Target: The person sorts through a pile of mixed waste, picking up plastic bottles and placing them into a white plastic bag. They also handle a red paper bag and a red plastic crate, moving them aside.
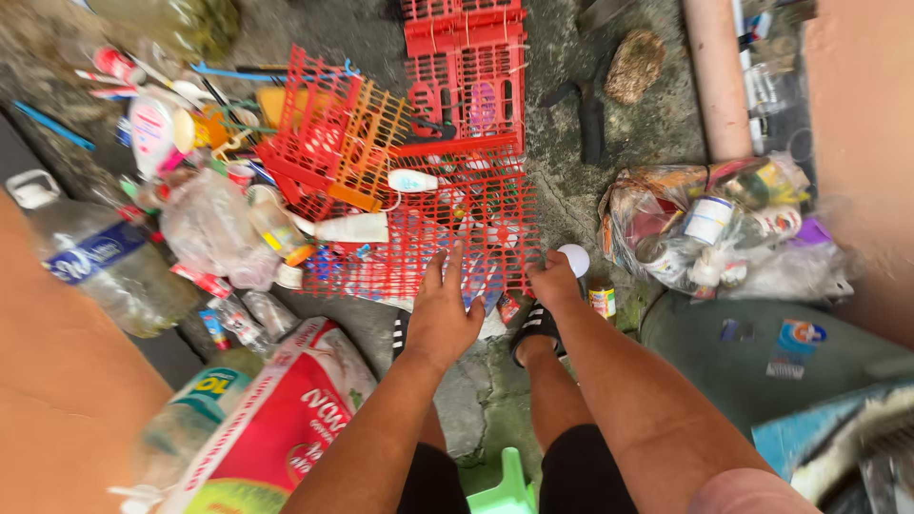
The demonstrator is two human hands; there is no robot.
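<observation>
Here, both hands reach down to the near edge of a flat red plastic lattice panel (447,228) that lies on the concrete ground (562,162). The left hand (443,309) is spread, fingers extended and slightly apart, fingertips resting on the panel's near edge. The right hand (555,281) is curled at the panel's near right corner; whether it pinches the lattice cannot be told. A small white round cap (573,259) sits just beside this hand.

On the panel lie two white plastic bottles (354,227). Behind it, further red crate sections (466,71) and an orange lattice piece (367,143) are stacked at angles. To the left lie a crumpled clear plastic bag (209,228) and a large clear water bottle (95,266). To the right sits a clear bag of mixed containers (714,233). A small yellow-labelled jar (602,301) stands near the right foot's black sandal (535,328). A red-and-white printed sack (276,428) lies at lower left.
</observation>
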